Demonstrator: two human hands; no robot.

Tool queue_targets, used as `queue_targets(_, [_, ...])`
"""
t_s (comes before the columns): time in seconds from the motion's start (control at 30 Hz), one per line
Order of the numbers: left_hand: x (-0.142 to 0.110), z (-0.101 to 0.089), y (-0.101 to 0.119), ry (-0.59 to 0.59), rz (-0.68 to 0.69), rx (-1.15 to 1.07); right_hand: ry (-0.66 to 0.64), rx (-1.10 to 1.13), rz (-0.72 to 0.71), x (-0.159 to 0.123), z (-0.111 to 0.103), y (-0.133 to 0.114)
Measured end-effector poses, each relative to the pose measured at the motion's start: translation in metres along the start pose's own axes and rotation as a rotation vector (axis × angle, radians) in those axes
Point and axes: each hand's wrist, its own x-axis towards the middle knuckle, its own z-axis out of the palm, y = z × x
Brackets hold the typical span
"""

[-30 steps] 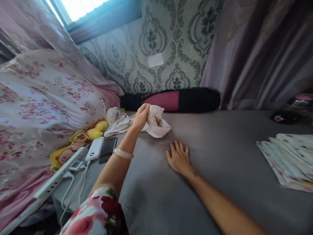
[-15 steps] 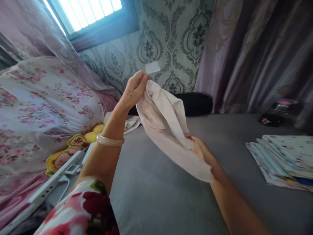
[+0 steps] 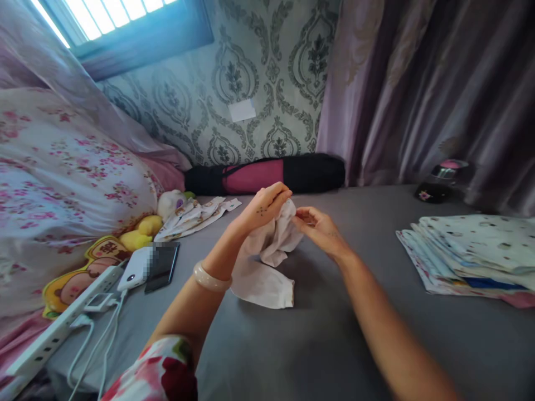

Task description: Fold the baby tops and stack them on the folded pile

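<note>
A long black and pink bag point(image 3: 254, 177) lies by the wall. In front of the bag, on the side near the person, a pale pink piece of clothing point(image 3: 276, 248) is bunched up, with one part lying on the gray sheet point(image 3: 251, 362). The left hand point(image 3: 267, 206), in front of the bag's middle, is mostly closed, with its fingers together, holding the top of the clothing; I can't see its thumb. The right hand point(image 3: 315, 225), in front of the bag's black right part, is half curled and pinches the clothing's edge. A patterned cloth point(image 3: 196, 217) and a dark phone point(image 3: 169, 267) lie in front of the bag's left end. Folded cloths point(image 3: 480, 250) sit in a pile, nearer and to the bag's right.
</note>
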Motion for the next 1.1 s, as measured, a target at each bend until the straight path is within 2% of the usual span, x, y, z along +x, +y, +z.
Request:
queue_targets(0.1, [-0.005, 0.007, 0.002, 0.003, -0.023, -0.054, -0.049, 0.065, 0.023, -0.001, 0.006, 0.003])
queue_targets(0.17, [-0.01, 0.006, 0.001, 0.047, -0.046, -0.066, -0.039, 0.087, 0.047, 0.0, 0.008, 0.004])
queue_targets(0.33, [-0.04, -0.006, -0.01, 0.253, -0.153, -0.033, 0.111, 0.159, 0.133, 0.004, 0.003, 0.009])
queue_targets(0.4, [-0.06, -0.007, -0.017, 0.282, -0.227, 0.002, 0.16, 0.192, 0.149, 0.007, 0.001, 0.013])
queue_targets(0.47, [-0.08, -0.006, -0.025, 0.26, -0.351, 0.015, 0.183, 0.21, 0.155, 0.008, 0.001, 0.017])
queue_targets(0.53, [-0.097, -0.001, -0.032, 0.229, -0.489, -0.016, 0.189, 0.215, 0.164, 0.008, 0.002, 0.018])
queue_targets(0.6, [-0.107, 0.003, -0.04, 0.237, -0.568, -0.081, 0.194, 0.212, 0.165, 0.008, 0.004, 0.018])
queue_targets(0.8, [-0.115, 0.008, -0.053, 0.383, -0.564, -0.262, 0.211, 0.173, 0.148, 0.004, 0.006, 0.011])
queue_targets(0.9, [-0.117, -0.001, -0.052, 0.424, -0.557, -0.355, 0.217, 0.145, 0.121, 0.003, 0.003, 0.0])
queue_targets(0.97, [-0.117, -0.013, -0.046, 0.461, -0.558, -0.42, 0.199, 0.108, 0.127, 0.003, -0.002, -0.015])
queue_targets(1.1, [-0.111, -0.055, -0.024, 0.458, -0.526, -0.609, 0.099, -0.004, 0.162, -0.005, -0.016, -0.062])
